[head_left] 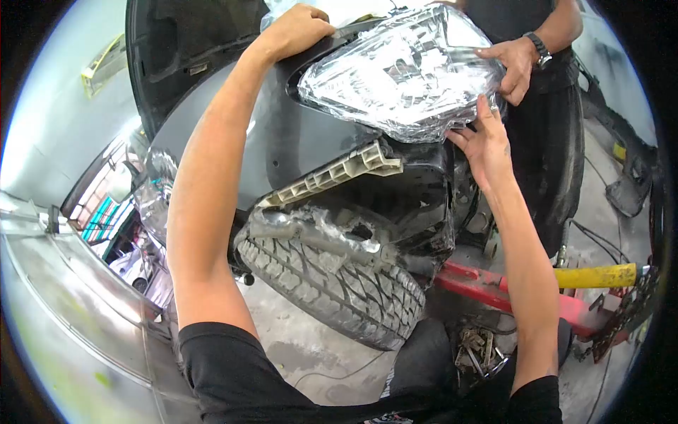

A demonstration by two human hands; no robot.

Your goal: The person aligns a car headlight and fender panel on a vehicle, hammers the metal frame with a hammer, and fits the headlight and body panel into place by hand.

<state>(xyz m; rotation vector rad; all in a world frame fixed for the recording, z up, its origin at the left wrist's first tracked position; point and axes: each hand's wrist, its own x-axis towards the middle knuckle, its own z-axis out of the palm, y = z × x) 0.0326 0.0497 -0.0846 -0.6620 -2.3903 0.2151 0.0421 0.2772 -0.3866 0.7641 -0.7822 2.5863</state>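
A headlight (pixel 402 74) wrapped in clear, shiny film sits at the front corner of a grey car fender (pixel 212 134). My right hand (pixel 486 145) grips the lower right corner of the headlight, fingers under its edge and one digit up along its side. At the upper left, my left hand (pixel 300 32) rests on the fender's top edge beside the headlight, its fingers loosely bent and partly hidden. Another person's hand (pixel 519 63), with a dark watch, holds the headlight's right side. Below the headlight runs a pale ribbed plastic bracket (pixel 335 173).
A treaded tire (pixel 332 290) sits under the fender. To the lower right are a red jack (pixel 480 286) with a yellow bar (pixel 597 275) and a pile of metal parts (pixel 480 350). The raised dark hood (pixel 176 49) stands at upper left.
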